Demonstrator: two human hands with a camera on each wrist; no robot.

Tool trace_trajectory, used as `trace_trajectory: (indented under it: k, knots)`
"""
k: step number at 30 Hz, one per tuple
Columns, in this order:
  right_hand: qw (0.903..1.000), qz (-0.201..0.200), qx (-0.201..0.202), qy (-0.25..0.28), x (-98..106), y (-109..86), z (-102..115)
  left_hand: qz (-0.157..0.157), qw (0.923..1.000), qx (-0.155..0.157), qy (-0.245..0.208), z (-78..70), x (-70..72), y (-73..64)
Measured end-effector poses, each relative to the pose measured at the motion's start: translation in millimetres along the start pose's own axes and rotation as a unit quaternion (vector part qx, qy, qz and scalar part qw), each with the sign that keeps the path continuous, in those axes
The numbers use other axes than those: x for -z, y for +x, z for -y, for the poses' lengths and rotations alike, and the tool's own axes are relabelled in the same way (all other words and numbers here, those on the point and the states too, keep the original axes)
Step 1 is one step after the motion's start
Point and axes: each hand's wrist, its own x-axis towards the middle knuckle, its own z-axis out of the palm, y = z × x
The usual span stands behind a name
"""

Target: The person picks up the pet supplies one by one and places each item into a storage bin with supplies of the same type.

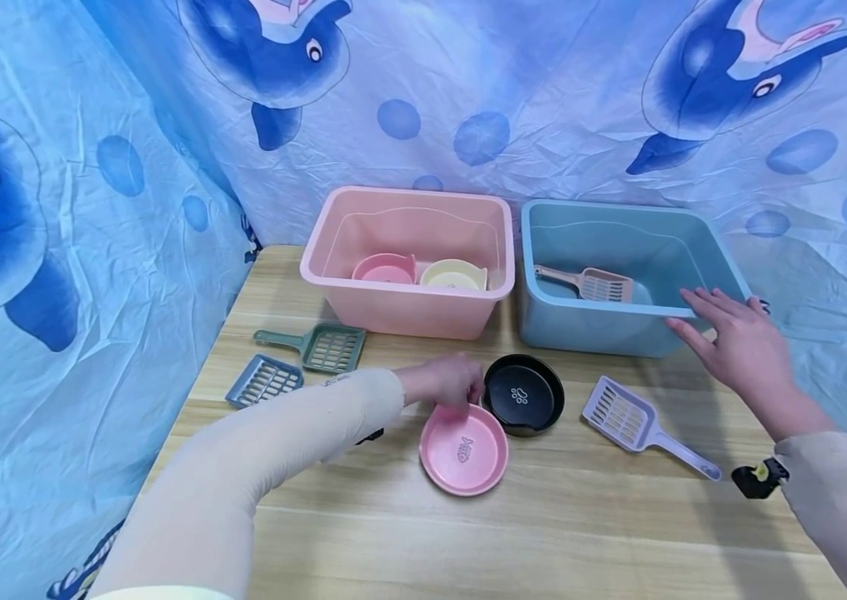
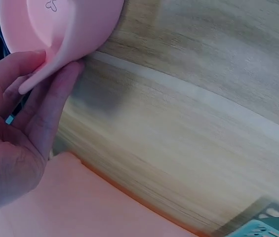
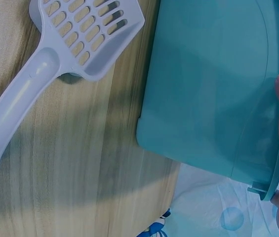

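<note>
Pink bowl (image 1: 464,454): just below centre of the head view, lying downward in frame from the left hand (image 1: 456,381), the nearer hand. Left grip: closed on the bowl's upper rim, thumb inside, fingers outside. Bowl round, without long axis; dark fish-bone mark inside. Black bowl (image 1: 523,396) just beside, upper right. Right hand (image 1: 746,342): right of frame, fingers extended, at the rim of the blue bin (image 1: 592,325).
</note>
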Motion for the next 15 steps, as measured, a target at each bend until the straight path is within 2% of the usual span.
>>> trace_trajectory:
  k: [6, 15]
  knots:
    - [1.0000, -0.006, 0.007, 0.002, -1, 1.1, 1, -0.001, 0.9994, 0.006, -0.033, 11.6, 1.1, -6.8]
    - [0.9999, -0.010, 0.005, 0.005, -2, -1.1, 0, -0.011, 0.9985, -0.020, -0.050, 31.2, 0.3, -10.2]
